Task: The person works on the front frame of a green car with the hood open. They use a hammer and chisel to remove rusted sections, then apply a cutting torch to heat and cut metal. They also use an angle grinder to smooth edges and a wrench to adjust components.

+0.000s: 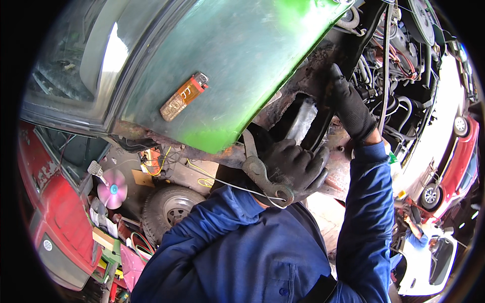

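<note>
A: Starting at the left, noting what hazards?

B: Noting an orange lighter (183, 98) lying loose on the green panel (222, 76); judging it liable to slide off, given any knock or tilting. Finding a pale cable (230, 184) running past the left sleeve (217, 212) to the ring end of a grey metal tool (256, 170); anticipating a snag or a jerked tool, from pulling on that line. Recording torn, rusty metal (283, 103) farther right; rating a cut glove as possible, from slipping onto the ragged edge.

A: Locating the tool where, exactly?

B: Placing it between the panel's lower corner and the left hand (294, 169).

A: Turning to the hands, observing what?

B: Seeing the left gloved, fingers bent and slightly apart, lying behind the tool; not confirming a grip, for want of a view of the palm. Seeing the right hand (351, 108) pointing upward beside the rusty metal, fingers nearly straight; not telling contact or any held item against that dark background.
</note>
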The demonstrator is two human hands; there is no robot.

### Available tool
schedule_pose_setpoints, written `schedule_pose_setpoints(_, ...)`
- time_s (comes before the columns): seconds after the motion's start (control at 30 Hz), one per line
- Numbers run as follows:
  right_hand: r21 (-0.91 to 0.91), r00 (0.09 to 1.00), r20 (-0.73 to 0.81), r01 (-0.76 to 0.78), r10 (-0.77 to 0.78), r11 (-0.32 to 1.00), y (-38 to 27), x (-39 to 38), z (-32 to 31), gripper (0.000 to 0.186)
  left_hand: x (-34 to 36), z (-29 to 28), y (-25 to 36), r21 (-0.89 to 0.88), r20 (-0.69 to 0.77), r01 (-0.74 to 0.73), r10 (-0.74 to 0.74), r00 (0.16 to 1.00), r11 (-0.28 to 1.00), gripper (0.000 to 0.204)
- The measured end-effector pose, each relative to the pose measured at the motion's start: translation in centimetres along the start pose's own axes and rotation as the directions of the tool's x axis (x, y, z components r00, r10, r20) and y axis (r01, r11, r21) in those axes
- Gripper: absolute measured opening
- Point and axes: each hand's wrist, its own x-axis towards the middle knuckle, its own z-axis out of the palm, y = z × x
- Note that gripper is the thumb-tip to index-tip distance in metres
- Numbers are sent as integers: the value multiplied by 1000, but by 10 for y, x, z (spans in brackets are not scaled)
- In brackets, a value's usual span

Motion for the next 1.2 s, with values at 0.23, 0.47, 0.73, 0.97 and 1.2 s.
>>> schedule_pose_setpoints(0.23, -73, 998, -4, -67, 67, 995, -9, 2, -2, 66, 1, -2, -1, 23, -5, -34, 34, 999, 999, 47)
schedule_pose_setpoints(0.47, -47, 990, -119, -79, 73, 996, -16, 1, 13, 64, 3, -4, 0, 26, 17, -10, 10, 1000, 1000, 47)
schedule_pose_setpoints(0.73, -142, 989, -147, -4, -17, 990, -26, 2, 16, 75, 5, -3, -1, 20, -19, -17, 17, 1000, 1000, 48)
schedule_pose_setpoints(0.97, -14, 981, -170, -97, 93, 995, -22, 1, 18, 75, 4, -4, 0, 28, 4, -16, 16, 1000, 999, 49)
schedule_pose_setpoints(1.2, -247, 968, -181, 124, -172, 961, -23, -4, 19, 69, 0, 4, -2, 75, -63, -46, 51, 997, 996, 48)
